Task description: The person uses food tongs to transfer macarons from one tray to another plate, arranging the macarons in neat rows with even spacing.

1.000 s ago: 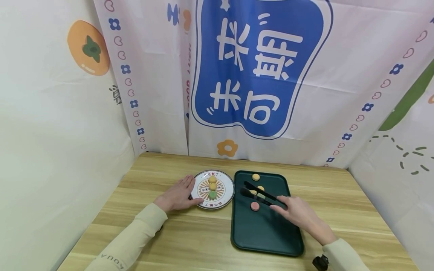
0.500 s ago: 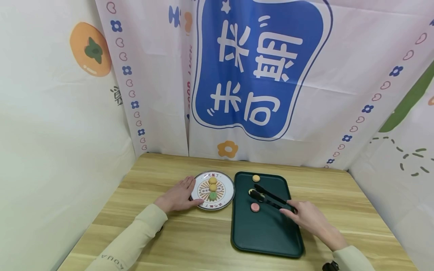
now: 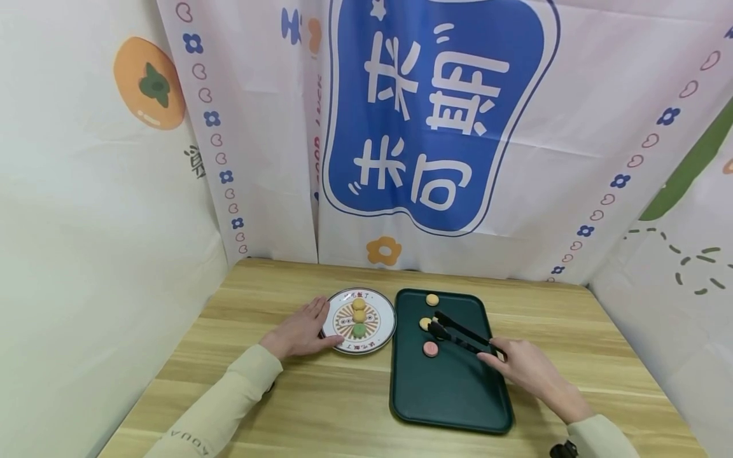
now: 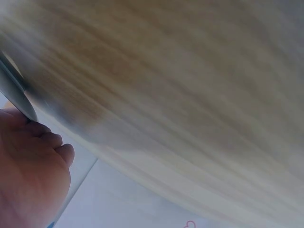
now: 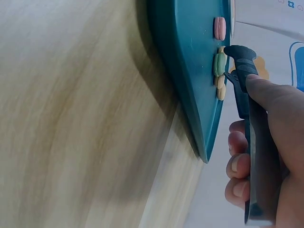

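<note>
My left hand [image 3: 300, 329] lies at the left rim of a white patterned plate [image 3: 382, 327], fingers fairly straight and thumb along the near rim. On the plate sit two yellow macarons [image 3: 359, 316] and a green one [image 3: 359, 331] in a row. My right hand [image 3: 527, 366] grips black tongs [image 3: 465, 329] over a dark green tray [image 3: 452, 397]. Their tips are parted, close over a green macaron [image 5: 219, 65] on the tray, which the tongs mostly cover in the head view. A yellow macaron [image 3: 425, 324] lies just left of the tips, a pink one [image 3: 431, 348] nearer me.
Another yellow macaron [image 3: 432, 299] lies near the tray's far edge. Plate and tray stand side by side on a wood-grain table [image 3: 321, 407]. A printed cloth [image 3: 275, 191] hangs behind the table's back edge, with pale walls at both sides.
My right hand has drawn the tongs to the right, so their tips now cover the tray's green macaron, which showed between the tong arms before. My left hand stays at the plate.
</note>
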`<state>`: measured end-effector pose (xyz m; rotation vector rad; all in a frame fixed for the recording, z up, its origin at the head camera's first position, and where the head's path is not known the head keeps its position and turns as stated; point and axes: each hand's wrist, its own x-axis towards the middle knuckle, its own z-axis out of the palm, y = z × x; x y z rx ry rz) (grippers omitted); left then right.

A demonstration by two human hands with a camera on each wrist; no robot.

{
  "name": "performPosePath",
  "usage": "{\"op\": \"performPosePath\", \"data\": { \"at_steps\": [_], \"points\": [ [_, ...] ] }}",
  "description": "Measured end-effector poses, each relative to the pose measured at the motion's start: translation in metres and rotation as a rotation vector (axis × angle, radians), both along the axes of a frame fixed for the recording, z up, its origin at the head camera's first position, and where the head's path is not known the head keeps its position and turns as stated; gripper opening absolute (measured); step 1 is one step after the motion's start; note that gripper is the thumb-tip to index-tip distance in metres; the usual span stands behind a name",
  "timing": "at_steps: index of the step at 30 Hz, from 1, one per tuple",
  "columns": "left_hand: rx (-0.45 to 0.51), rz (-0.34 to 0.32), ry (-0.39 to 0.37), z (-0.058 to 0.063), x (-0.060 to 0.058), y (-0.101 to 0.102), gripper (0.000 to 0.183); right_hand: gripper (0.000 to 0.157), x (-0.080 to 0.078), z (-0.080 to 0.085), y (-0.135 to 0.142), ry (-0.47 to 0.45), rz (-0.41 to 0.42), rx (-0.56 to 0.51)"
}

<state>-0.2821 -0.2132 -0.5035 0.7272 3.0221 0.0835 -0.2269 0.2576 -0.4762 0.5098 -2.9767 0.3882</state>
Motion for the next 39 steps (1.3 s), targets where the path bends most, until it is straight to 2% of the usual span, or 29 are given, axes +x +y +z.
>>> {"op": "performPosePath", "data": {
  "at_steps": [12,22,32,39],
  "points": [
    [-0.017,0.015,-0.020,0.0002,-0.0005,0.0011,0.106,0.035,0.0015,-0.0013,0.0065,-0.007,0.003,-0.011],
    [-0.017,0.014,-0.024,-0.0010,-0.0005,0.0003,0.106,0.030,0.0064,-0.0023,0.0103,0.012,0.037,-0.005],
    [-0.019,0.019,-0.024,-0.0012,-0.0011,-0.0001,0.107,0.034,0.0044,-0.0032,0.0084,-0.043,0.027,-0.007],
    [-0.020,0.015,-0.013,-0.0017,-0.0007,0.0001,0.108,0.031,0.0064,-0.0035,0.0077,-0.050,0.032,-0.021]
  ]
}}
